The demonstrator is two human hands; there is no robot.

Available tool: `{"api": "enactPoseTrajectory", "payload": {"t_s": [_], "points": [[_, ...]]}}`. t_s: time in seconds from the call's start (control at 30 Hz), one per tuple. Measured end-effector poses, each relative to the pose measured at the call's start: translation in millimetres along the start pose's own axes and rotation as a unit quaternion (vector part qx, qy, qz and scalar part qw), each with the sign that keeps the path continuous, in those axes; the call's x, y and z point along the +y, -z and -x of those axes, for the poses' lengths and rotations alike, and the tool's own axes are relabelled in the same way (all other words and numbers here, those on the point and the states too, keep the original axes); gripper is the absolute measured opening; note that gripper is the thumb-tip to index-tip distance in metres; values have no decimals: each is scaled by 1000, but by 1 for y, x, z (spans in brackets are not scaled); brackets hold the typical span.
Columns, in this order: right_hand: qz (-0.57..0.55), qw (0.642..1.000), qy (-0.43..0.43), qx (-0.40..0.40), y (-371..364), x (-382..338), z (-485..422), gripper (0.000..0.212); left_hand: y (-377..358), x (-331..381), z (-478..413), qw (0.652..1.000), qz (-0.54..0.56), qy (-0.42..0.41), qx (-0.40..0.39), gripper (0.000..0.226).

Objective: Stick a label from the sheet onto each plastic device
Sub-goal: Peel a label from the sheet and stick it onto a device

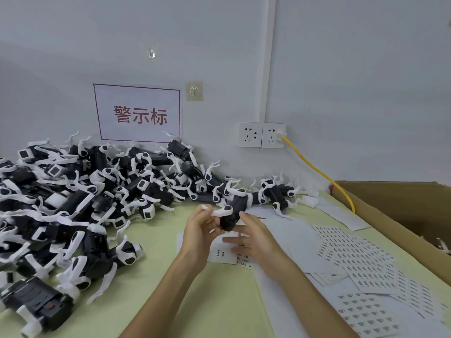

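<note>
Currently, the left hand (200, 231) grips one black-and-white device (230, 217) above the label sheet (222, 256); the right hand (255, 239), fingers spread, touches it. Left of the sheet lies the device pile (80, 196).

Two hands (197, 230) (253, 237), two sockets (249, 134) (273, 135), two hooks (151, 54) (194, 91)

The pale yellow-green table (151, 240) bears black plastic devices (85, 203) with white limbs heaped on its left, and the held device (230, 217) above its middle is also black and white. On its right lie white label sheets (353, 254) patterned with rows of dark marks. Behind the table are a white sign (138, 113) with red border and characters and a yellow cable (317, 169).
</note>
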State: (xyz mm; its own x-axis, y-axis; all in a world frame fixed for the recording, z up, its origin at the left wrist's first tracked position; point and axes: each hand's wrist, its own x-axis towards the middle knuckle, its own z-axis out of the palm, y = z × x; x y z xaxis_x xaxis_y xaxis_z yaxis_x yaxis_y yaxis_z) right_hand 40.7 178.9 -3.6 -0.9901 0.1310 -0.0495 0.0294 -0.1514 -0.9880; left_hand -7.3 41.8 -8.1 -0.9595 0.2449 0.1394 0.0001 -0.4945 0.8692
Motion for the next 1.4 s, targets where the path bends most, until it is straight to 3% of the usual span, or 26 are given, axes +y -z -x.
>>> {"api": "enactPoseTrajectory", "payload": {"t_s": [0.2,0.33,0.47,0.6,0.7,0.97,1.27,1.4], "points": [[-33,996,31,73,4,2,-5,36,-5,-3,4,997,13,54,-60,22],[-84,993,32,81,5,2,-7,36,-5,-3,6,988,-102,56,-99,15],[-51,990,63,113,7,2,-7,30,-5,-14,2,972,-219,64,-49,14],[-16,991,83,106,4,2,-5,32,-4,-19,-3,973,-218,74,-15,29],[9,993,88,77,1,5,-4,34,-5,-18,-1,970,-230,71,-34,41],[2,995,85,47,1,3,-3,29,-11,-15,3,986,-134,98,-30,42],[5,995,88,42,-1,3,-1,22,-10,-13,4,988,-108,110,-31,48],[25,993,87,74,-2,6,-3,22,-9,-14,4,985,-135,99,-47,59]]}}
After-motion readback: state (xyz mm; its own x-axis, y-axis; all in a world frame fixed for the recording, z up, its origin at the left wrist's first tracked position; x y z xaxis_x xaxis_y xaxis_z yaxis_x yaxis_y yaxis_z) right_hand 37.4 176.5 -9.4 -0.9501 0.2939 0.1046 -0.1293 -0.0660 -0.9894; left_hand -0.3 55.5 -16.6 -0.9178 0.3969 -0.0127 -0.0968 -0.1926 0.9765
